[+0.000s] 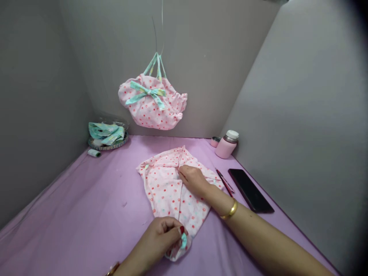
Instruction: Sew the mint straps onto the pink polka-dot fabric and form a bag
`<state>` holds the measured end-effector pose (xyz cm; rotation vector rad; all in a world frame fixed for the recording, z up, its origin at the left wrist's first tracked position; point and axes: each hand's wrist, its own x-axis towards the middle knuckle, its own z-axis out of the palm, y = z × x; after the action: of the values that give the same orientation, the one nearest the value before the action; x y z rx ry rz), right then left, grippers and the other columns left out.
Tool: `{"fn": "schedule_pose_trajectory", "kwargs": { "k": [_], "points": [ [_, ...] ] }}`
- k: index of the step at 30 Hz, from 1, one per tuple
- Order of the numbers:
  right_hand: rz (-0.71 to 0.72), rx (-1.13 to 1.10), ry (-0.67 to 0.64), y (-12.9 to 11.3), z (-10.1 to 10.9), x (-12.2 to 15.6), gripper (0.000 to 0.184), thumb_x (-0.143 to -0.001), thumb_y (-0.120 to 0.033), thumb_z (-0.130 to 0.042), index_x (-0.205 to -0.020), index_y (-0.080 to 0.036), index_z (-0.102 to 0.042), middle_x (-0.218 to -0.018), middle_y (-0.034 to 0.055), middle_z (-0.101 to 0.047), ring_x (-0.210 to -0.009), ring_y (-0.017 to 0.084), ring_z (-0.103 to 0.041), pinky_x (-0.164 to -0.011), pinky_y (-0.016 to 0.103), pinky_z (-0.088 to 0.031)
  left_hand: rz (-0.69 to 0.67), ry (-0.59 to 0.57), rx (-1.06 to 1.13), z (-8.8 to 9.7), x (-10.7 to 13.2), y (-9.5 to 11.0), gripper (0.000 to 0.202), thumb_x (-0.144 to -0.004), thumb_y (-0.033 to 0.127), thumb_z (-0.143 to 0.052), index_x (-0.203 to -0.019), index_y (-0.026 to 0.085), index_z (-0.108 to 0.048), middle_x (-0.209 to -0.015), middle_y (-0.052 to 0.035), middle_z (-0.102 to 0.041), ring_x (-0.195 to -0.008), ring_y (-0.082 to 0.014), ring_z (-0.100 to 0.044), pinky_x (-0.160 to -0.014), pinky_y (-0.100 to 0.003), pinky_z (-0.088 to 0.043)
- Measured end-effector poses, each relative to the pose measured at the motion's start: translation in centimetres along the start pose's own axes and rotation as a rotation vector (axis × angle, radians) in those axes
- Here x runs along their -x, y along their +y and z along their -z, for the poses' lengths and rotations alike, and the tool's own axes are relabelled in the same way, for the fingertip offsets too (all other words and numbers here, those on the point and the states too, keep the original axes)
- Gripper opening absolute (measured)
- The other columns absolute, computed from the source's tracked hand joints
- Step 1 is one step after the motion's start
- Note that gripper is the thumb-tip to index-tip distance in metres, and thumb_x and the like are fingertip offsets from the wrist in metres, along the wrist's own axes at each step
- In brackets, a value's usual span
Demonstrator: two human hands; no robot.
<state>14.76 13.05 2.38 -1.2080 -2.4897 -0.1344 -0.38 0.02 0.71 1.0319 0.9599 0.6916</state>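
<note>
Pink red-dotted cotton piece (pixel 169 188): flat at centre of purple-covered desk (pixel 86 214). Right hand (pixel 193 179): pressed down on middle seam, fingers narrow, gripping nothing. Left hand (pixel 161 235): at cloth's 6 o'clock edge, pinching small teal fabric tab (pixel 183 240). Step in hand: cloth pinned, tab held.

Grey partition walls (pixel 201 57) enclosing corner on three sides, meeting at back. Lilac table cover (pixel 86 199) lying slightly creased, spreading wall to wall. Soft even light falling from above, casting faint shadows.
</note>
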Motion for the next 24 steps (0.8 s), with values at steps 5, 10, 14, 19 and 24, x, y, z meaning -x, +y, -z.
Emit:
{"fn": "schedule_pose_trajectory", "kwargs": {
  "k": [5, 10, 14, 19, 24],
  "points": [
    [-0.088, -0.005, 0.020, 0.5, 1.4, 0.8, 0.030, -0.083, -0.017, -0.048, -0.113, -0.019, -0.049, -0.108, 0.0072, -0.053, -0.099, 0.016, -0.048, -0.083, 0.025, -0.037, 0.001, 0.091, 0.072, 0.4, -0.5, -0.1, 0.037, -0.061, 0.048, -0.068, -0.062, 0.012, -0.061, -0.040, 0.0044, -0.049, -0.033, -0.0048, -0.035, -0.037, -0.019, -0.026],
    [-0.421, 0.099, -0.011, 5.3, 3.7, 4.1, 0.024, -0.087, -0.019, -0.039, -0.103, -0.012, -0.055, -0.100, 0.0124, -0.057, -0.095, 0.021, -0.053, -0.081, 0.031, -0.038, -0.004, 0.140, 0.163, 0.8, -0.7, -0.3, 0.037, -0.060, 0.047, -0.071, -0.061, 0.013, -0.057, -0.038, 0.0048, -0.050, -0.031, -0.0040, -0.036, -0.036, -0.017, -0.025],
    [-0.686, 0.186, -0.159, 8.2, 4.0, 7.1, 0.025, -0.082, -0.029, -0.046, -0.085, -0.009, -0.060, -0.081, 0.0177, -0.062, -0.074, 0.027, -0.060, -0.062, 0.034, -0.040, -0.031, 0.151, 0.240, 0.6, -0.4, 0.0, 0.036, -0.065, 0.047, -0.067, -0.058, 0.014, -0.053, -0.035, 0.0049, -0.048, -0.031, -0.0043, -0.037, -0.036, -0.016, -0.024],
    [-0.808, 0.185, -0.273, 9.3, 3.4, 8.4, 0.025, -0.081, -0.031, -0.045, -0.080, -0.013, -0.060, -0.082, 0.0174, -0.064, -0.074, 0.028, -0.063, -0.059, 0.033, -0.039, -0.046, 0.167, 0.356, 0.0, 0.1, 1.0, 0.027, -0.074, 0.039, -0.061, -0.065, 0.017, -0.051, -0.034, 0.0058, -0.050, -0.030, -0.0046, -0.037, -0.036, -0.015, -0.026],
    [-0.845, 0.168, -0.220, 9.4, 3.4, 8.6, 0.020, -0.080, -0.024, -0.045, -0.077, -0.011, -0.061, -0.080, 0.0204, -0.064, -0.072, 0.031, -0.062, -0.060, 0.036, -0.040, -0.059, 0.159, 0.345, 0.0, -0.1, 0.8, 0.024, -0.077, 0.038, -0.059, -0.069, 0.018, -0.047, -0.035, 0.0062, -0.052, -0.029, -0.0047, -0.039, -0.034, -0.014, -0.026]
  ]
}}
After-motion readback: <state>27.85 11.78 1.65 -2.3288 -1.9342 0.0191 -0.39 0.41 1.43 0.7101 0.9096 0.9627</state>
